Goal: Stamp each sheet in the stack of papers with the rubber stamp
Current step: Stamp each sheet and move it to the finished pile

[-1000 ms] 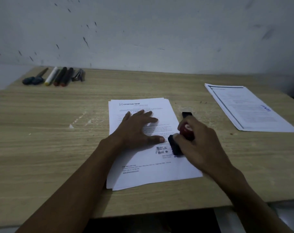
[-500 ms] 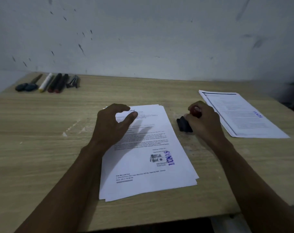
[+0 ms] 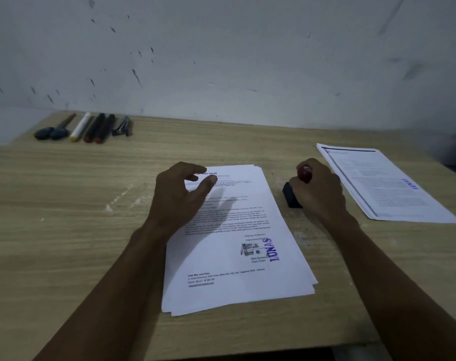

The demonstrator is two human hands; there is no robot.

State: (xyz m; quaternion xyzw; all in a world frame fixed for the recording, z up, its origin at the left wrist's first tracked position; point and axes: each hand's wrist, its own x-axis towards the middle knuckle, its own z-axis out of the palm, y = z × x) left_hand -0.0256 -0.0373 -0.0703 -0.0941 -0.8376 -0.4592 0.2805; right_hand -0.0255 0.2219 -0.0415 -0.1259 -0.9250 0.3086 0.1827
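A stack of white printed sheets (image 3: 234, 272) lies in the middle of the wooden desk (image 3: 65, 230). Its top sheet carries a blue "LUNAS" stamp mark (image 3: 272, 249) near the lower right. My left hand (image 3: 177, 196) hovers over the upper left part of the stack, fingers curled and apart, holding nothing. My right hand (image 3: 319, 190) is closed on the rubber stamp (image 3: 290, 195), which has a red knob and a black base and rests on the desk just right of the stack.
A second pile of stamped sheets (image 3: 385, 183) lies at the right, near the desk's edge. Several pens and markers (image 3: 86, 127) lie in a row at the back left by the wall. The desk's front edge runs below the stack.
My right hand lifted the stamp off the top sheet and set it on the desk to the right, leaving a blue mark. My left hand rose from flat on the paper.
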